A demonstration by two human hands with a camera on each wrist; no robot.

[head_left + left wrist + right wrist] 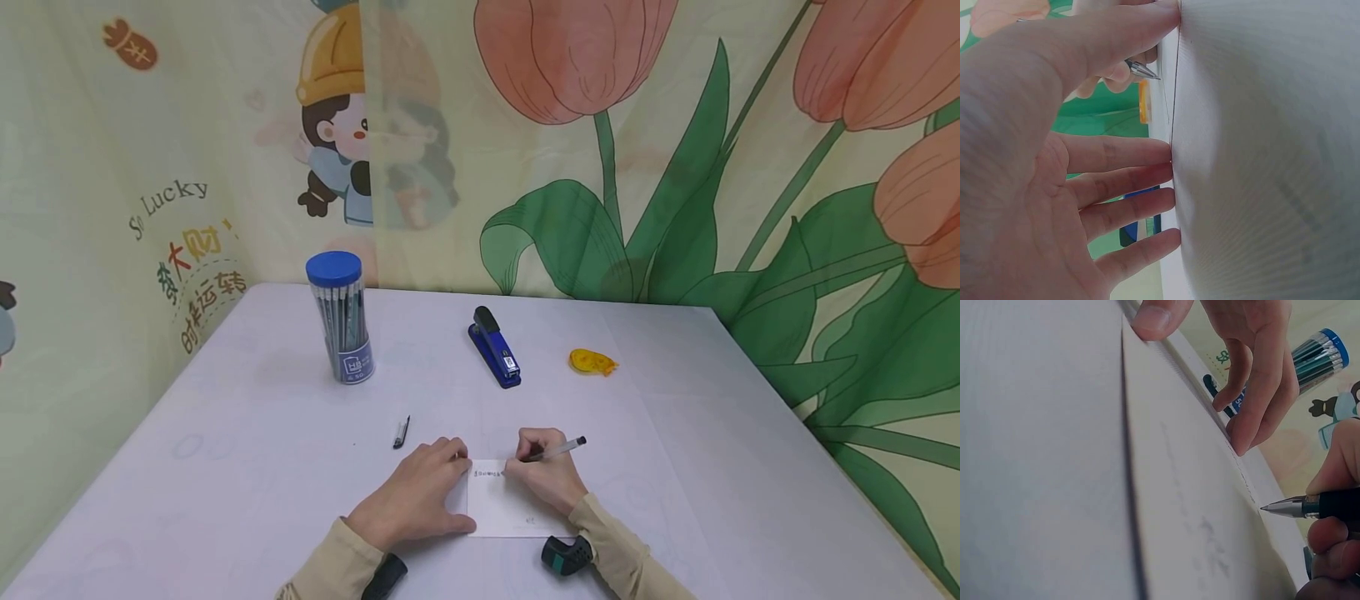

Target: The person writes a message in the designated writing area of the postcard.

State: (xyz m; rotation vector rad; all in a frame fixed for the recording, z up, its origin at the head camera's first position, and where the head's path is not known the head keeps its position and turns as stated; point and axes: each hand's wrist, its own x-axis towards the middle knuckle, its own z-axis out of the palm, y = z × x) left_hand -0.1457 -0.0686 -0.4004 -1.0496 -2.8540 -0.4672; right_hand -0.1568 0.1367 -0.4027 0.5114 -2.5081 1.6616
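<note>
A white sheet of paper (498,512) lies on the table with a short line of handwriting near its top left and a small mark lower down. My right hand (551,475) pinches a pen (558,448) with a clear barrel and black end. In the right wrist view the metal tip of the pen (1282,507) is at the end of the written line. My left hand (420,487) rests at the paper's left edge, thumb at the lower corner and fingers (1125,153) extended with their tips down at the surface.
A pen cap (402,433) lies beyond my left hand. Farther back stand a blue-lidded tub of pencils (347,321), a blue stapler (495,348) and a yellow item (592,362), possibly correction tape. A printed curtain (420,150) hangs behind the table (247,450).
</note>
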